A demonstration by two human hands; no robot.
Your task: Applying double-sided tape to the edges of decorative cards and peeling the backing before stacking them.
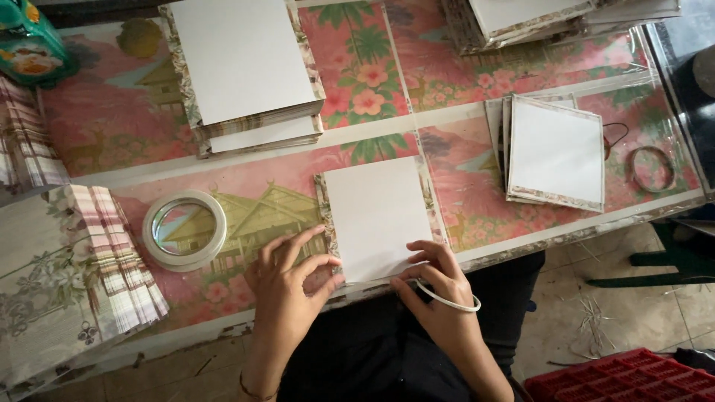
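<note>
With the tape roll (184,229) as your landmark, the white card (377,217) lies just to its right at the table's near edge, your left hand (285,286) and right hand (438,284) pinching its bottom edge, finished stacks (246,74) behind, unused floral sheets (74,268) left.

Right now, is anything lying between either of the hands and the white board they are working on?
Nothing visible. The left hand touches the white board at its near-left corner, the right hand at its near edge. The tape roll sits apart, to the left.
</note>
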